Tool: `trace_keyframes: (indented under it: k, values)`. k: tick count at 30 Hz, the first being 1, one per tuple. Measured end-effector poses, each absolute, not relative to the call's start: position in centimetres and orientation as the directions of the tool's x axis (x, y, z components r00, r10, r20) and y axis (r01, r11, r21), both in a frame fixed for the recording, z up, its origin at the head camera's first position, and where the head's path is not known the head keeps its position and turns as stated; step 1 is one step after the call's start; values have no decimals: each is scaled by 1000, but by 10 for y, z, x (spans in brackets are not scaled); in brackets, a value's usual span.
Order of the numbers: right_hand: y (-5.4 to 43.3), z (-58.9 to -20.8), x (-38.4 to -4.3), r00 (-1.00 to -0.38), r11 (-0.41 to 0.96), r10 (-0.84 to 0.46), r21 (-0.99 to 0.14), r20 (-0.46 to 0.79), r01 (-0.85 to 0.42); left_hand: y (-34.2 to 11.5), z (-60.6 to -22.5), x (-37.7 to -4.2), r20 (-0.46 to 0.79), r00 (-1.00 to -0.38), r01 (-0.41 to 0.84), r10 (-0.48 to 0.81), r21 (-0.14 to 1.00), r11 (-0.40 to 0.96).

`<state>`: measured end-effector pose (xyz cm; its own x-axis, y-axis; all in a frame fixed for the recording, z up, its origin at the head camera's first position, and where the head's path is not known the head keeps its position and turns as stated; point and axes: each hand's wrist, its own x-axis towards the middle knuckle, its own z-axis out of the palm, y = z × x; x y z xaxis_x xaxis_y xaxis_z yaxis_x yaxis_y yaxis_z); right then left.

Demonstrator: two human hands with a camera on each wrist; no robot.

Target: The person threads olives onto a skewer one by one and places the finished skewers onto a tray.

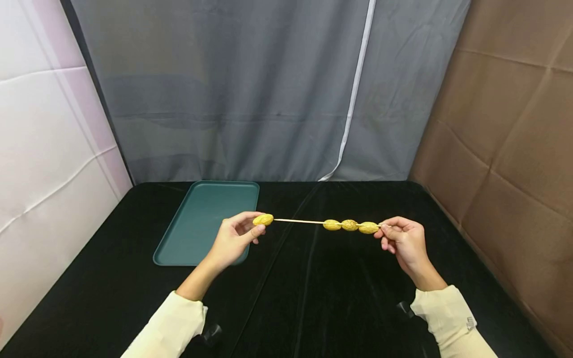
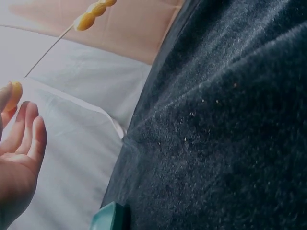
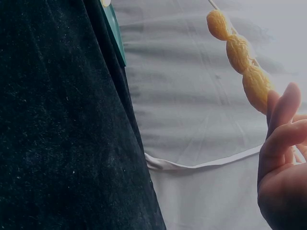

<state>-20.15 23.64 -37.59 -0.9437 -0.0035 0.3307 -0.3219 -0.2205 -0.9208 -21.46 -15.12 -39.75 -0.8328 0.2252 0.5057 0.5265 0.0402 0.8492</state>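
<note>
"Grey curtain (image 1: 277, 89) backs our table (image 1: 349, 288). Where's our skewer (image 1: 299, 221)?"
"Over it, between its side edges: our left hand (image 1: 234, 237) pinches one end's yellow piece (image 1: 263, 219), our right hand (image 1: 407, 243) the opposite end."

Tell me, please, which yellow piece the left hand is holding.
In the head view, the leftmost yellow piece; bare skewer separates it from the other three pieces, grouped beside the right hand.

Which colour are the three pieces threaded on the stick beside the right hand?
The three pieces are yellow, seen best in the head view.
</note>
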Motion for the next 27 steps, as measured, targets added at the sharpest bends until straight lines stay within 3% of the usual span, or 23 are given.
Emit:
trace_keyframes:
  k: [9,16,23,27]
  values:
    - [237,-376,-203,-945,-221,0,-921,327,-319,-147,-394,-212,415,-895,415,161,909,-41]
    - [239,-378,-199,-945,-214,16,-922,326,-321,-145,-395,-211,391,-906,367,158,916,-162]
    - [241,-377,-198,-946,-224,18,-921,323,-319,-146,-396,-210,347,-930,321,126,929,-186]
    - [242,-377,-198,-945,-222,15,-921,327,-322,-147,-398,-211,385,-914,359,126,914,-188]
